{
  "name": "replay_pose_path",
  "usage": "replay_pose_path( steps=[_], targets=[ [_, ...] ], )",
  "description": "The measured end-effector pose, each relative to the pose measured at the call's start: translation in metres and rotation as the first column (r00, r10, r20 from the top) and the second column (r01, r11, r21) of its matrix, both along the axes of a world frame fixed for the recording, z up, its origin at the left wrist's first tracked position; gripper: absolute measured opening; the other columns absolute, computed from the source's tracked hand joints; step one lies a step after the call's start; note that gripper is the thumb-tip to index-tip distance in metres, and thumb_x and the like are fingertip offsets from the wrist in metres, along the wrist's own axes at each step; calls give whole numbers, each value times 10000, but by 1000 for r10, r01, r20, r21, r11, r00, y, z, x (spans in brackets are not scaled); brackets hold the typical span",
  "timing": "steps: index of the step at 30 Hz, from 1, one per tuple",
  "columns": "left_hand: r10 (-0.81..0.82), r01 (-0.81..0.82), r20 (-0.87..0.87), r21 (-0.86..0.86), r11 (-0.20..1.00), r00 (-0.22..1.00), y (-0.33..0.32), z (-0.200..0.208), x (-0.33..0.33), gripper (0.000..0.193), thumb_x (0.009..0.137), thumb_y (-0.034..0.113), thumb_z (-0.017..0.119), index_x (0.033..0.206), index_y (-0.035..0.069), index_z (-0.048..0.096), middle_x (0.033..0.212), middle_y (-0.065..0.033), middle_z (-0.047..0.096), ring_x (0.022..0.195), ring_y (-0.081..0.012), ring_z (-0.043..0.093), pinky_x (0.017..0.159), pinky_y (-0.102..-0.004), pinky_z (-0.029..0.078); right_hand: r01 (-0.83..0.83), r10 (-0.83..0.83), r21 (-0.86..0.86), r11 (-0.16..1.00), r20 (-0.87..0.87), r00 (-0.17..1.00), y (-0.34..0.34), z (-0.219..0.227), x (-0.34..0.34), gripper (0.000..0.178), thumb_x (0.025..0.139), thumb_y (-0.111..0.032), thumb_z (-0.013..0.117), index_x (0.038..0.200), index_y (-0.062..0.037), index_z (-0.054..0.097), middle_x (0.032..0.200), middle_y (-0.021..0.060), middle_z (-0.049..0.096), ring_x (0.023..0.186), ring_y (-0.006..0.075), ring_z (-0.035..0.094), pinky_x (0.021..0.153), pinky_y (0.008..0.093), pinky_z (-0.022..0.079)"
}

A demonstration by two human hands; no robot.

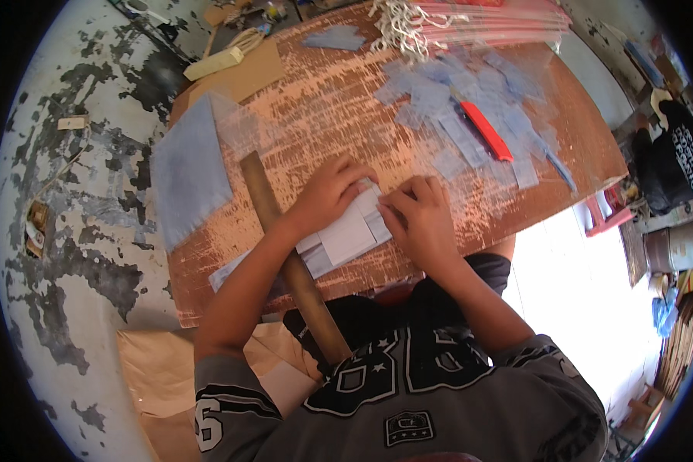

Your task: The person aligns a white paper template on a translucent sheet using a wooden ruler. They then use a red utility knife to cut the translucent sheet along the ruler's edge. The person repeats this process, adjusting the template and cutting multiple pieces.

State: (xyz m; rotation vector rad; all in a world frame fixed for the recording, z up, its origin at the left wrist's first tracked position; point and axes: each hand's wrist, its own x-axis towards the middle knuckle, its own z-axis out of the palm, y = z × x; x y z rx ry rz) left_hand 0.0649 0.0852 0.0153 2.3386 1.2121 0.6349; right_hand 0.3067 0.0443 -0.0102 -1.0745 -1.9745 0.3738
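Card (346,239), white and roughly rectangular, lies on a narrow blue-grey sheet (329,266) near the close edge of the worn brown tabletop (308,115). It looks light and thin, probably stiff enough to stay flat yet easy to crease at a corner; the sheet beneath seems softer and perhaps a little slippery, so the two could slide apart if pushed from one side only. Edges look like the best place to take hold, fingertips on top and thumbs low, with light, even pressure.

The card sits between the hands, its near part uncovered. The left hand (329,194) reaches over from the left, fingers bent and bunched at the far end of the white layers. The right hand (425,222) stands at the right edge, thumb and forefinger drawn narrow against it. Both touch the work, but whether either truly pinches it or merely presses, I cannot tell. Under the left forearm, just left of the card, a long brown bar (263,192) slants toward the person's lap; a red cutter (487,132) lies well apart, on blue-grey scraps (439,88)
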Motion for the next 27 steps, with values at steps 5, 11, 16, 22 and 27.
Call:
replay_pose_path(
  steps=[5,11,16,22,27],
  targets=[
    [8,-9,23,27,1000,1000,2,-5,-1,263,1016,48,704,1254,139,766,1105,-102,586,1104,-304,588,1002,-434,486,3,-3,-35,999,6,1000,2,4,-1,80,951,-160,807,1013,-114,788,1044,82,660,1046,347,606,914,504,455],
    [19,-27,61,123,992,998,-2,-6,2,211,1014,113,740,1219,141,779,1062,-99,589,1071,-316,597,965,-452,496,14,-12,-71,997,30,999,4,7,-3,86,960,-152,797,1021,-97,771,1047,98,666,1053,363,608,914,517,450],
    [17,-25,64,124,992,998,-1,-9,1,212,1019,129,739,1228,150,768,1081,-98,590,1087,-317,597,967,-459,504,56,-54,-99,993,23,998,3,7,-4,146,950,-165,816,1011,-57,738,1028,127,666,1039,374,602,921,515,452],
    [1,-10,66,130,991,998,1,-12,-1,202,1031,125,725,1228,145,764,1088,-93,573,1087,-308,586,978,-448,496,54,-48,-105,993,52,997,4,5,-2,170,950,-186,818,1002,-45,737,1043,153,653,1059,397,597,943,532,453],
    [-2,-3,66,78,997,998,1,-11,-2,223,1022,117,726,1238,158,762,1102,-97,581,1101,-315,584,997,-458,488,55,-50,-85,995,66,997,6,2,-1,167,942,-183,827,974,-45,740,1038,145,663,1049,388,602,934,525,452]
  ],
)
